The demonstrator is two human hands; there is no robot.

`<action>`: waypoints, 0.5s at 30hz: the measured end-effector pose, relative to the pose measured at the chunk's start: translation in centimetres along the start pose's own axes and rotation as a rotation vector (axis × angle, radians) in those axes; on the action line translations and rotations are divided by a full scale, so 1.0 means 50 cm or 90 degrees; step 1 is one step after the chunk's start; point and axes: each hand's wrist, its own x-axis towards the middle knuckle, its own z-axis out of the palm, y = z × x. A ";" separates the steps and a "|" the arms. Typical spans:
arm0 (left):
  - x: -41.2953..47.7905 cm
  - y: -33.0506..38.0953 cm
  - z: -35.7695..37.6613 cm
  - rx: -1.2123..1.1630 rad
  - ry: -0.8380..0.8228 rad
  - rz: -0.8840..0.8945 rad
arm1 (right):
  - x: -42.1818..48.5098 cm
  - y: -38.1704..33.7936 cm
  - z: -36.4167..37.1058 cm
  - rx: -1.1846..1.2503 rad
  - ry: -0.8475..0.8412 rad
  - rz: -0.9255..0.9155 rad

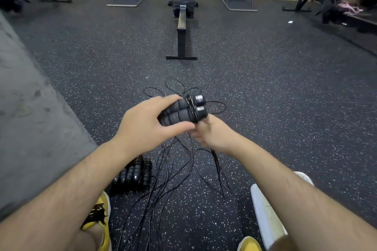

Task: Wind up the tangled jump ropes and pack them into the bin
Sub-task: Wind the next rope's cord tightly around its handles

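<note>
Gripped in the left hand (146,126): two foam handles (179,111), some cord already wrapped at their necks. Just under the handles, right hand (212,134) with curled fingers; impossible to tell whether pinching cord. Beneath the handles, loose cords (173,169) sprawled on the floor, unwound. Below-left of the handles, wound bundles (132,175), finished but unpacked. Below-right, pale container (263,206), probably the bin. Roughly midway.

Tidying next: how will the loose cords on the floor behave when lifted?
Probably floppy: the cords lie in slack curves. Likely light, being thin. They cross each other, so lifting one may drag others.
</note>
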 end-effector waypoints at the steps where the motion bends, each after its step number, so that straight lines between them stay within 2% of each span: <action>1: 0.006 -0.009 -0.002 0.025 0.015 -0.022 | 0.001 0.000 0.015 -0.061 -0.001 0.008; 3: 0.015 -0.033 -0.005 0.106 0.030 -0.039 | -0.002 -0.005 0.047 -0.167 -0.001 0.007; 8: 0.029 -0.107 -0.003 0.249 0.015 0.005 | -0.020 -0.032 0.060 -0.375 -0.017 -0.007; 12: 0.029 -0.136 -0.003 0.301 -0.031 0.035 | -0.041 -0.049 0.039 -0.441 -0.016 -0.045; 15: 0.025 -0.136 0.001 0.318 -0.059 0.063 | -0.047 -0.061 0.028 -0.509 0.028 -0.114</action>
